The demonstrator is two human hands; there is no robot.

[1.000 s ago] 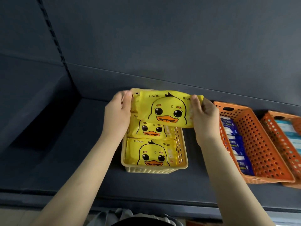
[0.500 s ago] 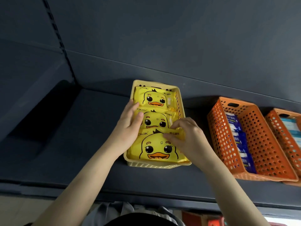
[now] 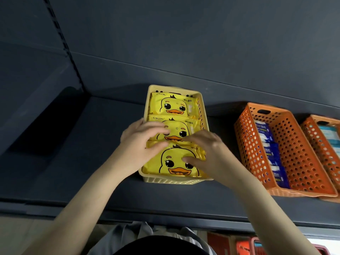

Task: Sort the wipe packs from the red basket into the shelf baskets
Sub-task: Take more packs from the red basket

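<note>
front wipe pack [image 3: 171, 163]: lies nearest in the yellow basket [image 3: 171, 181], on the shelf [image 3: 92, 153] (two more duck packs [image 3: 171, 107] behind it).
left hand [image 3: 141, 142]: grip wide, fingers flat across its upper left edge.
right hand [image 3: 209, 155]: grip wide, thumb pressing its face.
orange basket [image 3: 248, 144]: right of the yellow one, apart, holding blue packs [image 3: 272, 155].

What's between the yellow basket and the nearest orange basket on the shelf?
Only bare shelf, seen in the head view; the right hand covers the gap's near end.
</note>
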